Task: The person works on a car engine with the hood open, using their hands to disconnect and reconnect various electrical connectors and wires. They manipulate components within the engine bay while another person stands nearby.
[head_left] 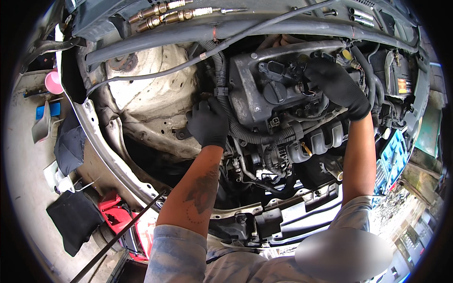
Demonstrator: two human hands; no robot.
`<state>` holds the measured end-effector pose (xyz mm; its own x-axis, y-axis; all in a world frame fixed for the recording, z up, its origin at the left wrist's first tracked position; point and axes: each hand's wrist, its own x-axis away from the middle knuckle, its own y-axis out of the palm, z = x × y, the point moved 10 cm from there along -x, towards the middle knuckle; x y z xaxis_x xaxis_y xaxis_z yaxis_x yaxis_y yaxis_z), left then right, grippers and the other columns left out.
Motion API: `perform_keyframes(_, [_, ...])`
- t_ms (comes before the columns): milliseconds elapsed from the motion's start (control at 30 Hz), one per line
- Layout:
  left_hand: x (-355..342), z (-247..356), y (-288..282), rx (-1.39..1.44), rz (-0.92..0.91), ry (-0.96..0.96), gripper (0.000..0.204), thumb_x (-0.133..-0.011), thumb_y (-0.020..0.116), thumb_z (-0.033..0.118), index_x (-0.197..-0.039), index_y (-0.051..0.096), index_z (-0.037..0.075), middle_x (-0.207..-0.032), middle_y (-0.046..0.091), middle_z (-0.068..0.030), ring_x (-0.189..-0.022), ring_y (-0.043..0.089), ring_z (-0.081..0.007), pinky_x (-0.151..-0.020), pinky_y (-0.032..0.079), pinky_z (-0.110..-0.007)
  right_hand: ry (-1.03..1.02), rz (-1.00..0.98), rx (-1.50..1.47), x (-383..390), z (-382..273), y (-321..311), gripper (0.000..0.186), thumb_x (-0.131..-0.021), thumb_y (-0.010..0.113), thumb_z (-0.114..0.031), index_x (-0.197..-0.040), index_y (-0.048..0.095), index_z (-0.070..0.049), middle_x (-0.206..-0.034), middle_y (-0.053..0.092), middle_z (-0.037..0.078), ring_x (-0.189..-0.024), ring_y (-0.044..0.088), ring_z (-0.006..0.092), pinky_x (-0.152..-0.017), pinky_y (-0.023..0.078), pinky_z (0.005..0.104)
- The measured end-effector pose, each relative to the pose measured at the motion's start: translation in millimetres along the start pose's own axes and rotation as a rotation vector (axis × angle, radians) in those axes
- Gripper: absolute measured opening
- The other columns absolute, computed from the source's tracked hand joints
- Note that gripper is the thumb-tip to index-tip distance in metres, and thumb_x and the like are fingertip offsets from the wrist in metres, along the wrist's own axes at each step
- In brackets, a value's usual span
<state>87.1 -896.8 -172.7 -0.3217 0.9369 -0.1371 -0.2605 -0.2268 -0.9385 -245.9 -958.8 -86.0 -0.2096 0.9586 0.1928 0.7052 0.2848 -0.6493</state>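
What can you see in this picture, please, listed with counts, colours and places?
Spark plugs: at least three, metallic and white, top left
Sockets: two, silver, top right
Engine cover: one, dark grey, centre
Filler cap: one, black, on the engine cover
Ribbed conduit: one, black, along the cover's left side
Battery: one, dark, right
Tool case: one, blue, far right
Round object: one, pink, far left
Red case: one, red, lower left
Rod: one, dark, lower left
Left hand: one, black-gloved, beside the conduit
Right hand: one, black-gloved, over the engine cover
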Motion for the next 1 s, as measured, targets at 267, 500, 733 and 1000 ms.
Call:
perform_keyframes(267, [1, 1, -5, 0.046, 0.053, 0.005, 0.037, -0.099, 0.052, 0.032, -0.081, 0.070, 0.005, -0.083, 0.072, -0.0209, -0.079, 0.066, -0.0473, -0.079, 0.051, -0.057, -0.190, 0.023, 0.387, 10, -40, 2, 0.030, -0.091, 0.074, -0.024, -0.113, 0.073, -0.003, -0.104, 0.070, 0.024, -0.100, 0.070, 0.0381, -0.080, 0.057, 0.0451])
perform_keyframes(500, [0, 5, 0, 0.030, 0.001, -0.010, 0.036, -0.098, 0.052, 0.031, -0.081, 0.069, 0.005, -0.085, 0.072, -0.0186, -0.082, 0.066, -0.0454, -0.077, 0.051, -0.057, -0.377, -0.152, 0.210, 29, -44, -4, 0.052, -0.071, 0.093, -0.022, -0.119, 0.076, -0.011, -0.116, 0.073, 0.016, -0.110, 0.070, 0.0338, -0.086, 0.059, 0.0432])
perform_keyframes(733, [1, -5, -3, 0.025, 0.016, -0.010, 0.037, -0.099, 0.052, 0.032, -0.083, 0.070, 0.004, -0.082, 0.072, -0.0211, -0.079, 0.066, -0.0476, -0.080, 0.051, -0.057, 0.219, 0.397, 0.217, 85, -40, -27, 0.058, -0.074, 0.092, -0.030, -0.125, 0.074, -0.010, -0.127, 0.065, 0.017, -0.112, 0.066, 0.0360, -0.098, 0.052, 0.0465])
perform_keyframes(1000, [1, -1, 1, -0.014, -0.026, -0.038, 0.039, -0.100, 0.051, 0.034, -0.090, 0.073, 0.004, -0.089, 0.073, -0.0235, -0.085, 0.066, -0.0498, -0.078, 0.053, -0.059, 0.209, 0.597, 0.471, 102, -13, 42, 0.066, -0.077, 0.087, -0.046, -0.125, 0.071, -0.004, -0.144, 0.046, 0.040, -0.136, 0.044, 0.0549, -0.110, 0.042, 0.0567])
